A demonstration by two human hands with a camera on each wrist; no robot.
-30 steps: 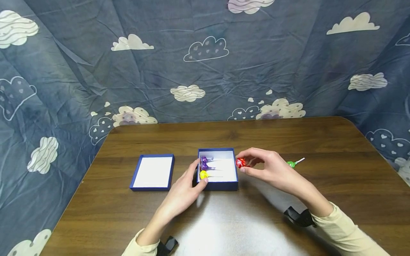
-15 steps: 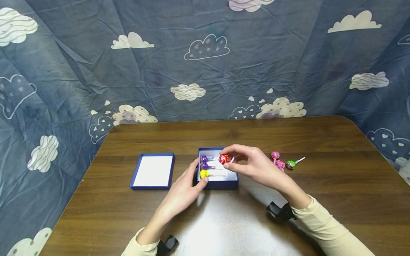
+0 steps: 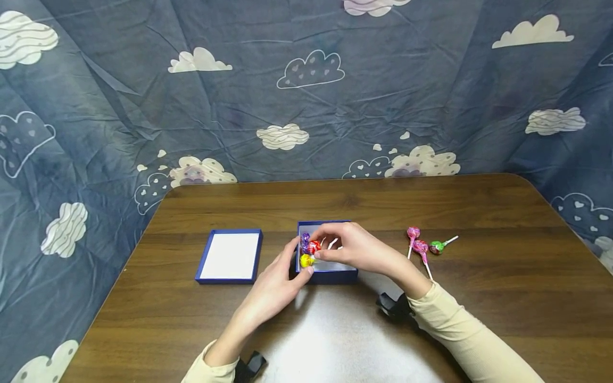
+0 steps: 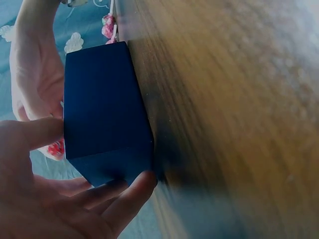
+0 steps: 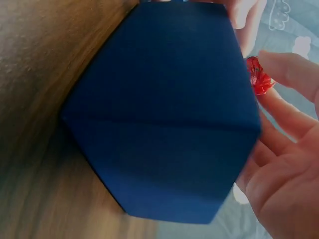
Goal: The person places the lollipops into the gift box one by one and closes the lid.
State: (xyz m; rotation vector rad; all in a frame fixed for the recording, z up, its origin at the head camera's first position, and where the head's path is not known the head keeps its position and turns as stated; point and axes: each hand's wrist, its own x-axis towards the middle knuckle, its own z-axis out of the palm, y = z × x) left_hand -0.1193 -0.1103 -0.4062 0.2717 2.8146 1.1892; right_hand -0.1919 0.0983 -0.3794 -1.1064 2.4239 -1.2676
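Red lollipop (image 3: 314,247), pinched between the thumb and fingers of a person's right hand (image 3: 356,248), above the left part of an uncovered blue box (image 3: 335,277) near the middle of a wooden counter (image 3: 191,324). Its head has just travelled from over the box's right half to the left side, among purple lollipops (image 3: 305,242) and a yellow lollipop (image 3: 306,260) lying inside. That brings it level with the row of candy heads, but it appears not yet set down: both wrist views show red wrapper above the rim, and whether it touches its neighbours cannot be told. The left hand (image 3: 274,284) grips the box's near-left corner, thumb at the near wall and fingers along the left wall; neither it nor the box has visibly shifted. Toward the counter's right edge, two pink lollipops (image 3: 414,233) now show clear of the right arm, beside a green lollipop (image 3: 437,247). Toward the left edge lies a blue lid (image 3: 229,282), white inside facing up.
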